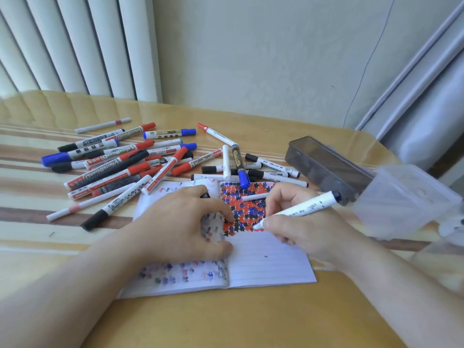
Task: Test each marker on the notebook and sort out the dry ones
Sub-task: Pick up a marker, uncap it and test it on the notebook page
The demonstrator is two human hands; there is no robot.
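Left hand (185,222) flat on notebook (271,262), fingers spread; right hand (301,222) fingers pinching white marker (301,208), tip on page.

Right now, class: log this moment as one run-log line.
right hand: writing with marker | left hand: pressing notebook | pile: untested

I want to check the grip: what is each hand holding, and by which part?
The right hand grips a white marker low on its barrel, near the tip. The left hand presses the notebook; something dark shows under its fingers, unclear.
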